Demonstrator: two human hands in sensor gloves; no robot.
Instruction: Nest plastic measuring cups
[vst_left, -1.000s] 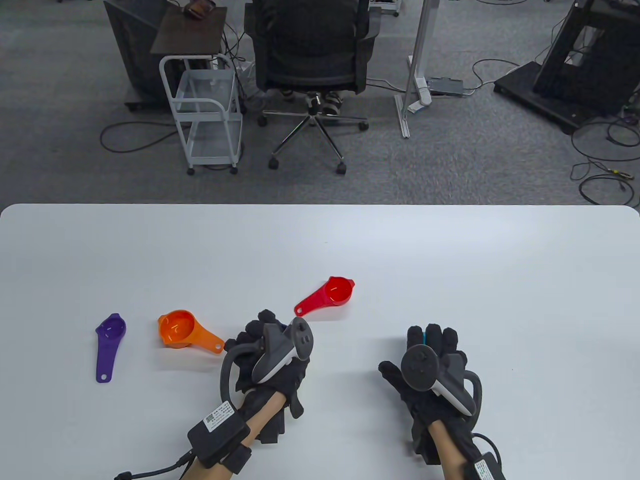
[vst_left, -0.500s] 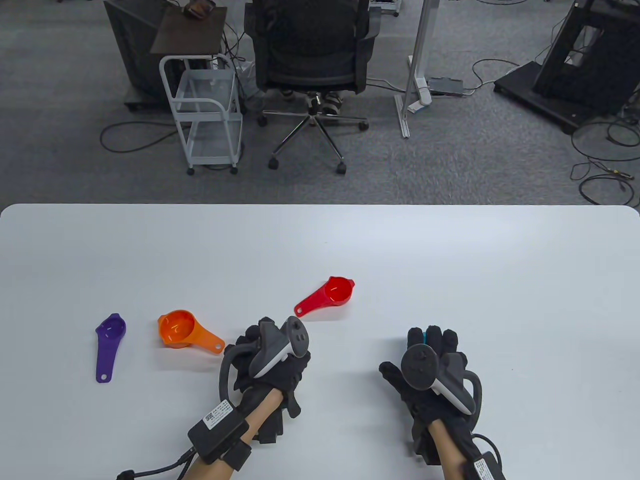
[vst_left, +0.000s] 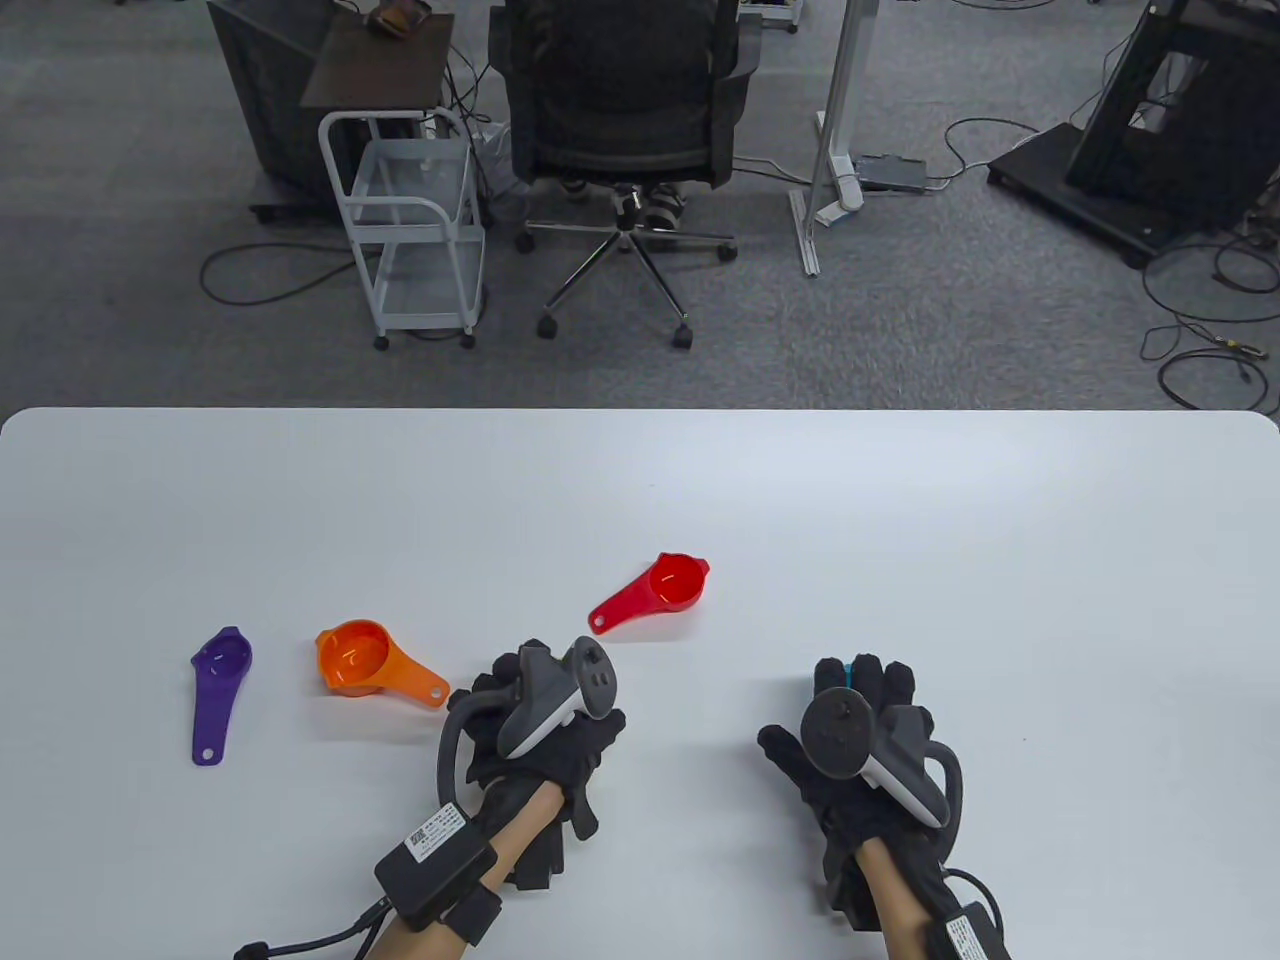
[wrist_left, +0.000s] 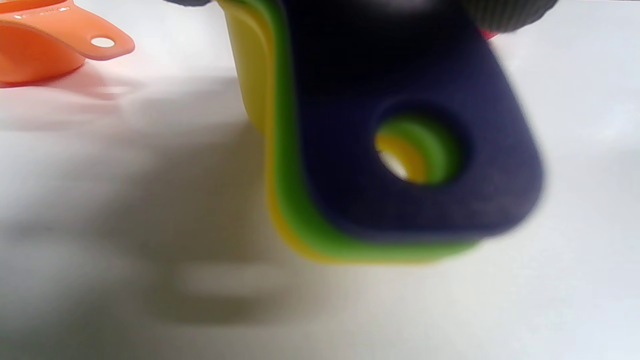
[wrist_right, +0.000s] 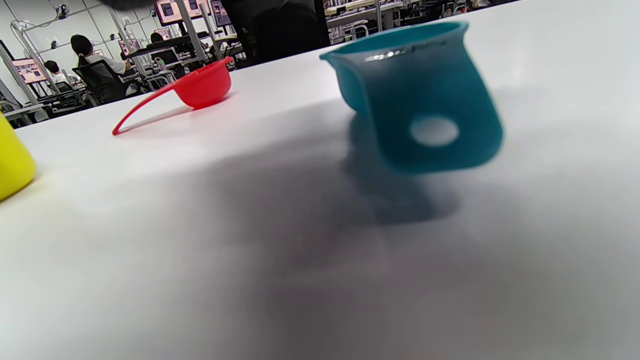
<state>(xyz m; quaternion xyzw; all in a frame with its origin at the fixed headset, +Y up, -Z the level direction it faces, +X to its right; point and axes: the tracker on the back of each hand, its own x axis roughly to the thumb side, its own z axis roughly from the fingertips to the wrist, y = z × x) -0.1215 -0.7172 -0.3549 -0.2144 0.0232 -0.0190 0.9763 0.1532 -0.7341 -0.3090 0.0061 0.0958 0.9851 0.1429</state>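
From the table view, the white tabletop (vst_left: 900, 520) carries a purple cup (vst_left: 217, 690) near its left edge, an orange cup (vst_left: 366, 664) just to the right of it, and a red cup (vst_left: 660, 588) toward the middle, all three lying apart from each other. The left hand (vst_left: 545, 735) sits near the front edge, right of the orange cup's handle, its fingers curled under the tracker; what they hold is hidden here. The right hand (vst_left: 860, 750) rests near the front edge further right, fingers stretched forward over a sliver of teal cup (vst_left: 848, 672); whether it grips the cup cannot be told. From the left wrist view, a blurred stack of three nested handles, dark blue (wrist_left: 420, 125) on green (wrist_left: 290, 190) on yellow (wrist_left: 250, 65), hangs from the gloved fingers at the top edge, with the orange cup behind on the left. From the right wrist view, the teal cup stands upright on the tabletop, handle toward the camera, the red cup beyond it and a yellow cup at the left edge; the hand's fingers do not show.
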